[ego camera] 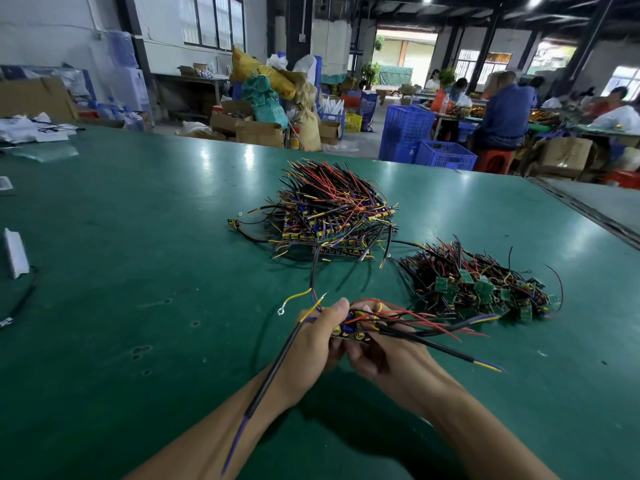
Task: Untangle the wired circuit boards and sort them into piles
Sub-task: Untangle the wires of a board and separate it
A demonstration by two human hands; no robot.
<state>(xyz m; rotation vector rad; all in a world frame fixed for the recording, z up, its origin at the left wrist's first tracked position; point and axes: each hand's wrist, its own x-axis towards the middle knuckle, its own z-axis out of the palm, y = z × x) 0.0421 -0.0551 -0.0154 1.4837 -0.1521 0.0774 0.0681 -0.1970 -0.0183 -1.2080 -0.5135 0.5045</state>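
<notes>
Head view, hands: your left hand and right hand both grip one bundle of wired boards just above the tabletop; its wires run out to your right.
Piles: the stacked pile lies straight ahead, well apart; the loose heap lies ahead-right, nearer your right hand; a black wire seems to link the bundle with the stacked pile.
Surface: green, smooth, with glare.
Room: a workshop; blue crates and seated people behind.
</notes>
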